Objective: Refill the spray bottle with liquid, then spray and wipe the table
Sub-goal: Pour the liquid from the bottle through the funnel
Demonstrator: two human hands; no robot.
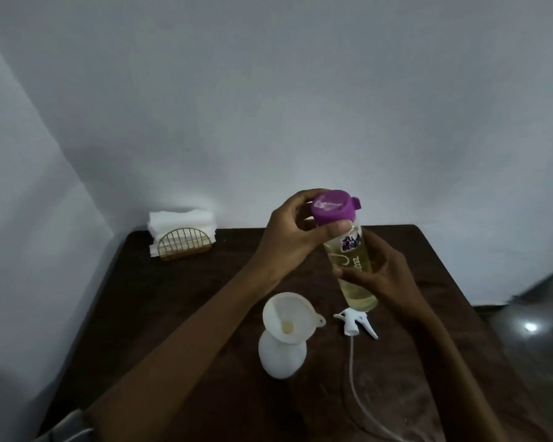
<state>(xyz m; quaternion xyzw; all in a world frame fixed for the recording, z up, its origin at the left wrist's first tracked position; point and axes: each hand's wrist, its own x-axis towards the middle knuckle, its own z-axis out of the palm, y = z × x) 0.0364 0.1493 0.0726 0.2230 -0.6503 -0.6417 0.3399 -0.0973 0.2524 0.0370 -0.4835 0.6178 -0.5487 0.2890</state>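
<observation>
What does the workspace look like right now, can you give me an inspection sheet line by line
Surface: dark brown table, no spill seen.
Job's things: white spray bottle upright with funnel in its neck; spray head lying off, tube trailing toward the near edge; refill bottle of yellowish liquid, purple cap on.
Clutter: napkin holder with white napkins at the far left corner.
Grips: left hand on the cap; right hand around the refill bottle's body.
Cables: nothing seen.
Surroundings: plain pale walls, grey floor at right.
</observation>
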